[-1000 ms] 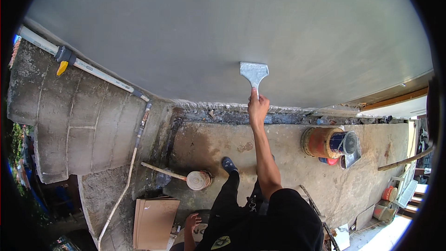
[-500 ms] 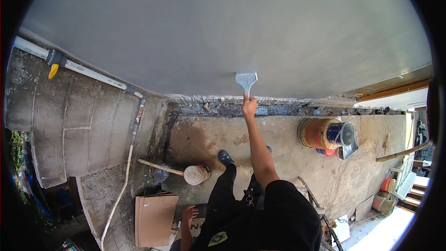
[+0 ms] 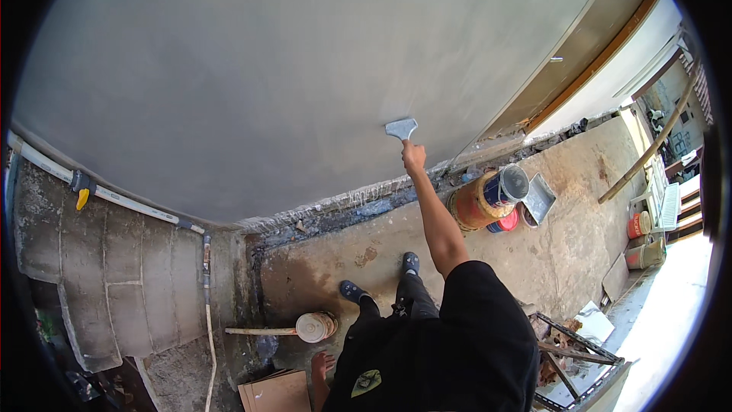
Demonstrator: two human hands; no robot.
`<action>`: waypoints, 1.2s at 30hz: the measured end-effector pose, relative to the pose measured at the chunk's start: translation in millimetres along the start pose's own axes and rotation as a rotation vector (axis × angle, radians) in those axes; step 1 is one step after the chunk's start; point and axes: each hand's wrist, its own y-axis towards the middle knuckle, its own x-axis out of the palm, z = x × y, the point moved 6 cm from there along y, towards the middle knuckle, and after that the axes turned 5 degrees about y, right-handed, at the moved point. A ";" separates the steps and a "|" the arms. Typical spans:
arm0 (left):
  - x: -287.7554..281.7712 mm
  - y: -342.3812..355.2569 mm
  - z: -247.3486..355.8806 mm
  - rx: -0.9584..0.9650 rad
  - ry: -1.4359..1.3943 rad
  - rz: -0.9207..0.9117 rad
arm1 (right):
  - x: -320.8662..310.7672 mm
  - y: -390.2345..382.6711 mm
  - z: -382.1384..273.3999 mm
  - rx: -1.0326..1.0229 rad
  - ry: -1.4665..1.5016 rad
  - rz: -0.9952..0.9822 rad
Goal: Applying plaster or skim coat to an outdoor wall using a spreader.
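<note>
My right hand (image 3: 413,156) is closed around the handle of a wide, flat paintbrush (image 3: 401,128), whose grey-white head lies against the grey wall (image 3: 252,69). The arm reaches forward and up, well above the wall's rough lower edge. Low down beside my body hangs my left hand (image 3: 322,366), holding nothing, its fingers loosely apart. Near it stands a pale round bucket (image 3: 314,326) with a long wooden handle (image 3: 261,331) sticking out to the left.
Right of my arm, paint-smeared buckets (image 3: 474,206) cluster with a grey tray (image 3: 539,200). White pipes (image 3: 137,204) run along the block wall at left. Cardboard (image 3: 276,395) lies near my left hand. A metal frame (image 3: 578,358) stands lower right; a wooden pole (image 3: 648,160) leans beyond.
The view has turned, so the wall edge now slants up to the right. The brush still touches the wall, its head now tilted. My left hand stays low at my side.
</note>
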 end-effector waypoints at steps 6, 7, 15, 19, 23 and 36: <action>41.4 6.0 63.4 0.142 0.016 0.024 | -119.6 -46.6 -202.7 -0.332 0.096 -0.017; 49.9 4.4 72.3 0.139 0.021 0.030 | -135.4 -53.7 -231.4 -0.301 0.126 -0.082; 98.6 -6.0 78.0 0.102 0.057 0.048 | -172.3 -47.4 -324.9 -0.481 0.616 -0.244; 115.4 -18.4 54.7 0.121 -0.066 -0.023 | -119.9 22.1 -232.7 -0.426 0.484 -0.204; 131.7 -62.4 28.2 0.201 0.253 0.047 | -81.4 44.7 -64.7 -0.244 0.203 -0.149; 158.6 -46.6 -62.6 0.074 -0.129 -0.022 | -55.4 68.5 7.0 0.026 -0.223 -0.172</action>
